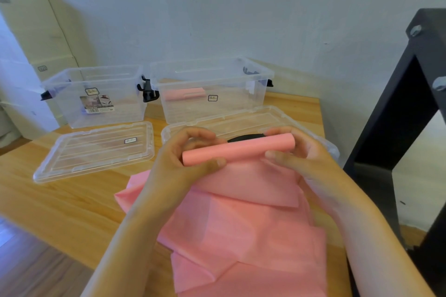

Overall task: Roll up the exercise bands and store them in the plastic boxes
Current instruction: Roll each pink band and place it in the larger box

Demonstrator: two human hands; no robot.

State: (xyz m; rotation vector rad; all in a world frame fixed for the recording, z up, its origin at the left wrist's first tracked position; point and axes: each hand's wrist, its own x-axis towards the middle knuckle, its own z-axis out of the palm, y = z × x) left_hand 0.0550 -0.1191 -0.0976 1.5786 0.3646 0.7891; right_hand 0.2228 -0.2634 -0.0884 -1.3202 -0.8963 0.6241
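Gripping pink band [241,149], left hand [184,159] and right hand [305,155]; box label [97,103] illegible.

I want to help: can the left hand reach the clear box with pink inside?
Probably not now: the left hand grips the pink rolled exercise band; the clear plastic lidless box stands open.

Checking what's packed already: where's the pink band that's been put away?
Head view: the stored pink band lies inside the right clear box, behind a clear lid and right of the labelled box.
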